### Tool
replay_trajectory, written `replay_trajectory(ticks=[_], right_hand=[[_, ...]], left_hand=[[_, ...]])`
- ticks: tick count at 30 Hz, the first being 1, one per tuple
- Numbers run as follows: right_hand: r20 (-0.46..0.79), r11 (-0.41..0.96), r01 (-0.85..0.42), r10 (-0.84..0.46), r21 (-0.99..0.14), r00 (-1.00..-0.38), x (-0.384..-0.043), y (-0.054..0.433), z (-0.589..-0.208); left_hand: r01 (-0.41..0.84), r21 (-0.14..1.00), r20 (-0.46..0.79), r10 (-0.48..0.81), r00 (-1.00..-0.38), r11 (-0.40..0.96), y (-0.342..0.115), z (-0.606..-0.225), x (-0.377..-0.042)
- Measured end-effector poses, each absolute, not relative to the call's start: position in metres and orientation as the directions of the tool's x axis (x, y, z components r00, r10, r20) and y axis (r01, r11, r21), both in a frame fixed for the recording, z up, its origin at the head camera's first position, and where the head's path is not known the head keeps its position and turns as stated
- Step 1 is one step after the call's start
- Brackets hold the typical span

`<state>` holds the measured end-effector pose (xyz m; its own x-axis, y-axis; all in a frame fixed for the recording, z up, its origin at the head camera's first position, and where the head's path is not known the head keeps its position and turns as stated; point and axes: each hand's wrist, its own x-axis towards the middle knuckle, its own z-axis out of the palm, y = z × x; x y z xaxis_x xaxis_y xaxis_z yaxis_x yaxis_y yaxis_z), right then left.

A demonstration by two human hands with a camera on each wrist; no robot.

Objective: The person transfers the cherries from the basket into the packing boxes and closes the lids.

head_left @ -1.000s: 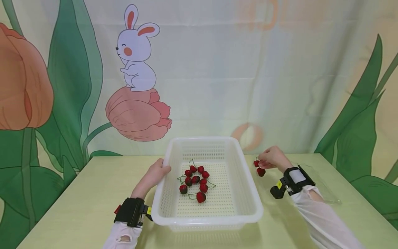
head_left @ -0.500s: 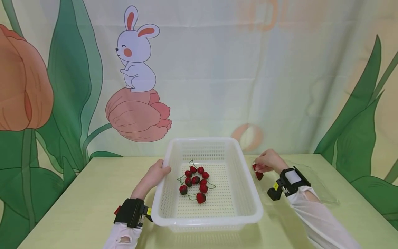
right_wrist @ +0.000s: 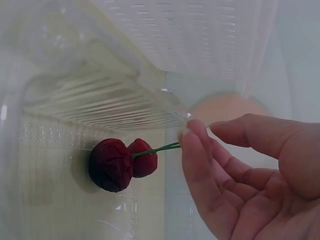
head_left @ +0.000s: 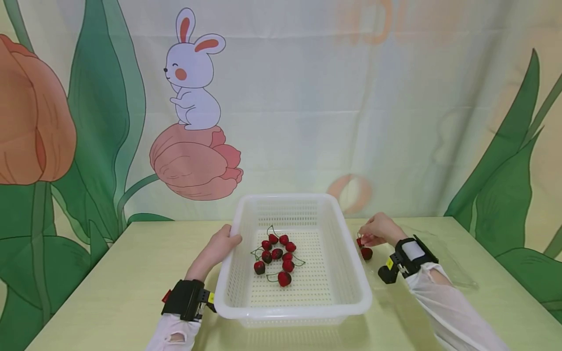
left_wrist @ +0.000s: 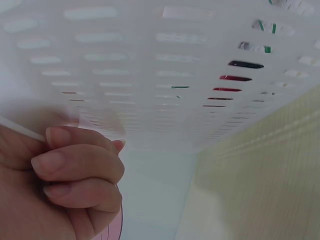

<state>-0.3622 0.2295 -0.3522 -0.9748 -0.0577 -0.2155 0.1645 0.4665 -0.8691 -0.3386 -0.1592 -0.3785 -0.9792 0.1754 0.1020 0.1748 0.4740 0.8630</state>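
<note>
A pale backdrop [head_left: 285, 97] printed with tulips and a rabbit [head_left: 197, 105] hangs behind the yellow worktop [head_left: 110, 287]; on it stands a white basket [head_left: 294, 311], a cluster of red cherries [head_left: 277, 253] inside; at the basket's left rim, the left hand [head_left: 218, 246] has its grip curled round the edge; right of the basket, the right hand's [head_left: 381, 229] grip is narrow — pinching the green stems [right_wrist: 167, 147] of two dark cherries [right_wrist: 111, 165] within a clear container [head_left: 452, 258].

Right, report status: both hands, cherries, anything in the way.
Left hand grips white basket. Right hand pinches two cherries by the stems. Clear container wall between those cherries and basket.
</note>
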Motion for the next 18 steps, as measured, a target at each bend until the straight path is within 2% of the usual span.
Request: replay_trajectory(ticks=[14,18], right_hand=[[-0.222,0.521,0.171,-0.036,-0.836,-0.974,-0.363,0.23,-0.334],[-0.2,0.503,0.135,-0.079,-0.854,-0.977,-0.363,0.23,-0.327]], left_hand=[[0.184,0.861,0.107,0.184,-0.977,0.474,-0.161,-0.378,-0.338],[0.187,0.863,0.107,0.191,-0.976,0.47,-0.161,-0.378,-0.337]])
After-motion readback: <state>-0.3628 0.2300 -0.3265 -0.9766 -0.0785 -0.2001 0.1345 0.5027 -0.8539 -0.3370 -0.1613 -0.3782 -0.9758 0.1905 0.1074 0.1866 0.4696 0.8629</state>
